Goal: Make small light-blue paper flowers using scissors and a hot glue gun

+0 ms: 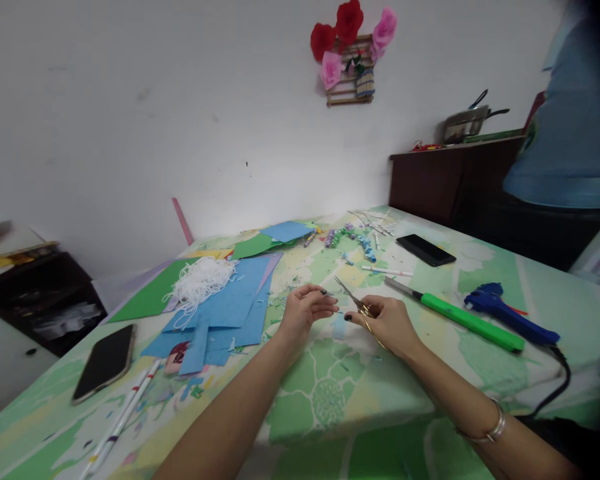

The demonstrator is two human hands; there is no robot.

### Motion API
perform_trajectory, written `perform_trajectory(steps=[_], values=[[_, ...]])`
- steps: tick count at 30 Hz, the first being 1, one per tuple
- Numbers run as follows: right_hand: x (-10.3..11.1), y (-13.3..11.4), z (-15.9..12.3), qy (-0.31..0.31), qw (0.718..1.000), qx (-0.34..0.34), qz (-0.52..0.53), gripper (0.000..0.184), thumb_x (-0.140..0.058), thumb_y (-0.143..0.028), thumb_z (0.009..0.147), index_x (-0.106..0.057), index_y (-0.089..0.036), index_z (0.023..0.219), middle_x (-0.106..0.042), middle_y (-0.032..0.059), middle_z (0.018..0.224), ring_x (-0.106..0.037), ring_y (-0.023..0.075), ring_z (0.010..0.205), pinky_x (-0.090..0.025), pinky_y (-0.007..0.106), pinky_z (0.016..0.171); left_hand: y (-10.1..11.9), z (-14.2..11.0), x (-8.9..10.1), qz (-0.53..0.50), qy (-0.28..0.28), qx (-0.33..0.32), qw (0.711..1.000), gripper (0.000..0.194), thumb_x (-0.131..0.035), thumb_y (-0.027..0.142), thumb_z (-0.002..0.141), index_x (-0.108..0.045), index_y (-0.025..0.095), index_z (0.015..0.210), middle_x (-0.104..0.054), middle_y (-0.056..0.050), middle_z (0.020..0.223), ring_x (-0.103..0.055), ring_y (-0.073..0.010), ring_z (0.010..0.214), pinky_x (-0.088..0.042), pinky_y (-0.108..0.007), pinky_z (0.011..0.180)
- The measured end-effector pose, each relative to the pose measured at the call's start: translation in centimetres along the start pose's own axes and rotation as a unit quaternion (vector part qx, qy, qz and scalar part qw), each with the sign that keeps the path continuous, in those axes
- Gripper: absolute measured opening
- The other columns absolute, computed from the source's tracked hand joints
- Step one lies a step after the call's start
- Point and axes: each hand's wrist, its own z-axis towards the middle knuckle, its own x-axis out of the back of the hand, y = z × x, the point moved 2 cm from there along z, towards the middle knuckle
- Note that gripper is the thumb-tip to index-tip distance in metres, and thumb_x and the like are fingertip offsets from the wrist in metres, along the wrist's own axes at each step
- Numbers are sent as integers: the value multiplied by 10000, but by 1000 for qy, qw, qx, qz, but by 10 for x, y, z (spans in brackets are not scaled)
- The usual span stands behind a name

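Note:
My right hand [387,323] is closed around the gold handles of a small pair of scissors [353,293], whose blades point up and to the left. To the left of the blades, my left hand [307,310] has its thumb and forefinger pinched together; whatever is between them is too small to make out. Tiny paper snippets lie on the patterned tablecloth [325,400] around both hands. Curled strips of blue paper [367,248] and purple and green paper sit beyond the hands.
Blue paper sheets [257,293] lie at left under tangled white string [203,283]. A phone [105,363] is at far left, another phone [426,249] at back right. A green-handled knife [473,322] and a blue glue gun [513,313] lie rightward. A person [570,120] stands at right.

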Motion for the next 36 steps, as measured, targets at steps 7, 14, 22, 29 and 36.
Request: perform_trajectory(steps=[7, 14, 22, 29, 36], values=[[1, -5, -1, -21, 999, 30, -32, 364, -608, -512, 644, -541, -169, 542, -471, -31, 451, -389, 89, 453, -243, 202, 438, 1, -1, -4, 39, -4, -67, 997, 252, -712, 247, 595, -534, 126, 725, -677, -73, 648, -652, -181, 620, -495, -260, 603], [0, -4, 0, -34, 997, 37, -53, 326, -578, -498, 663, -566, -181, 589, -522, -16, 489, -428, 102, 466, -266, 200, 452, 2, -5, -8, 89, -31, -95, 991, 281, -704, 273, 619, -550, 123, 801, -682, -73, 669, -654, -196, 641, -513, -322, 660], [0, -3, -1, -34, 996, 42, -76, 331, -593, -521, 655, -582, -193, 614, -554, -7, 502, -440, 116, 467, -274, 215, 474, 1, -6, -10, 100, -49, -80, 991, 233, -697, 251, 626, -573, 112, 766, -682, -86, 677, -651, -191, 632, -517, -307, 642], [0, -3, -1, -20, 995, 47, -81, 327, -583, -520, 665, -577, -196, 620, -553, -5, 504, -442, 118, 463, -270, 218, 469, 0, -5, -9, 97, -51, -76, 991, 236, -696, 274, 627, -591, 114, 766, -683, -85, 673, -648, -181, 615, -513, -296, 627], [-1, -3, -1, -28, 995, 44, -87, 327, -592, -519, 661, -559, -199, 608, -538, -13, 493, -436, 118, 467, -273, 216, 476, -1, -6, -9, 102, -53, -73, 991, 190, -681, 245, 636, -617, 105, 748, -679, -86, 663, -637, -165, 590, -505, -275, 602]])
